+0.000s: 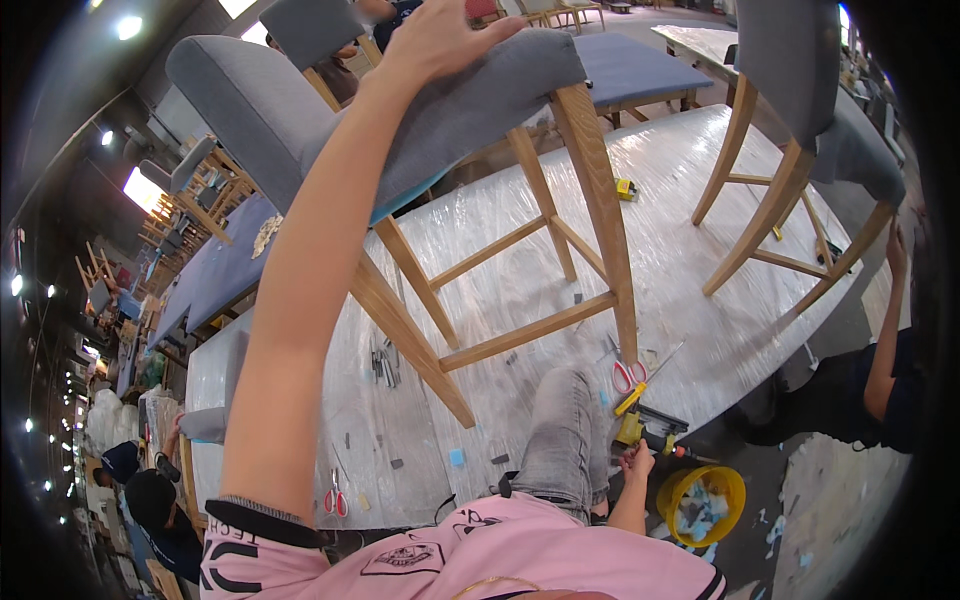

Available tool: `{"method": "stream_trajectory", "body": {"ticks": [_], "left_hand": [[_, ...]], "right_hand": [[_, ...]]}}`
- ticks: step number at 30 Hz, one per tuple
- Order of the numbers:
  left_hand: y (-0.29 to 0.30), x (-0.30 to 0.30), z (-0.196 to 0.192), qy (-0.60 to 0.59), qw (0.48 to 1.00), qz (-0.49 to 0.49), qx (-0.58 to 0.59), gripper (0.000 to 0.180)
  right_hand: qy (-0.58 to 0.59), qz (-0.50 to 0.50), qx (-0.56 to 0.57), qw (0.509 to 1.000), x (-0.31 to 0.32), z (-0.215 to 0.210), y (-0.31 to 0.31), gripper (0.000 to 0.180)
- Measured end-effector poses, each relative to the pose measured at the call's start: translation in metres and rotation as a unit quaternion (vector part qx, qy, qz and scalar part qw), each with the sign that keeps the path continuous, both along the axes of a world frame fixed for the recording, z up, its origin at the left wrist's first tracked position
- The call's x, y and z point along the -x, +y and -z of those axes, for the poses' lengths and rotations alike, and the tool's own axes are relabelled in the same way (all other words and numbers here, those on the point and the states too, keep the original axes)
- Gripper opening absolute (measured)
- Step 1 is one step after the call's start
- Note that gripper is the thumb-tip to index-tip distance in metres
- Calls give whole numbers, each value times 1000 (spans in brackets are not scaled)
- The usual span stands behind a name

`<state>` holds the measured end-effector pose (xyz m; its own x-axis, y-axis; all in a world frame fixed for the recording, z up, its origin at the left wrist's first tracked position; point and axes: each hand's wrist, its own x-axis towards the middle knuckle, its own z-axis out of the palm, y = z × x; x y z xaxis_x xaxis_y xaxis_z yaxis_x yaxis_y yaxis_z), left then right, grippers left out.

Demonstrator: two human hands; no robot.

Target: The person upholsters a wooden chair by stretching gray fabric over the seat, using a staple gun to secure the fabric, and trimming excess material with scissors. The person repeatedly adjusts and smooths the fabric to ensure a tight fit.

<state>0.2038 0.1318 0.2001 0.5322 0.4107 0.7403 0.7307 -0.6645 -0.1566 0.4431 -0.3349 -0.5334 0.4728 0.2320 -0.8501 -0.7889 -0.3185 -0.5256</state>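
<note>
A grey upholstered chair point(480, 110) with wooden legs stands over the plastic-wrapped table point(520, 270), its seat at the top of the picture. My left arm reaches up, and my left hand point(440, 40) lies on the seat's upper edge with the thumb stretched out; the other fingers are partly cut off by the picture's edge. Low at the right, my right hand point(633, 462) is closed round a yellow and black staple gun point(640, 428) at the table's near edge. Red-handled scissors point(628, 378) and a yellow-handled tool point(632, 398) lie beside the gun.
A yellow bucket point(712, 478) of foam scraps stands by my right hand. Another grey chair point(785, 190) stands at the right, with a co-worker's arm point(885, 340) reaching to it. A tape measure point(626, 190) and more scissors point(336, 498) lie on the table. Other people work lower left.
</note>
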Motion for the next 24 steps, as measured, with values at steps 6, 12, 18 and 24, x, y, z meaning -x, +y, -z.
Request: {"method": "stream_trajectory", "body": {"ticks": [6,12,18,24], "left_hand": [[43,-18,15,108,973,-77,186,105],[25,-6,23,142,979,-90,118,103],[18,-5,36,180,981,-68,15,98],[-52,-38,31,189,974,-107,69,92]], "right_hand": [[57,19,31,998,-7,31,13,61],[118,65,-23,991,1,11,36,65],[76,74,-109,988,-25,-10,45,61],[62,110,-144,981,-51,-56,47,51]]}}
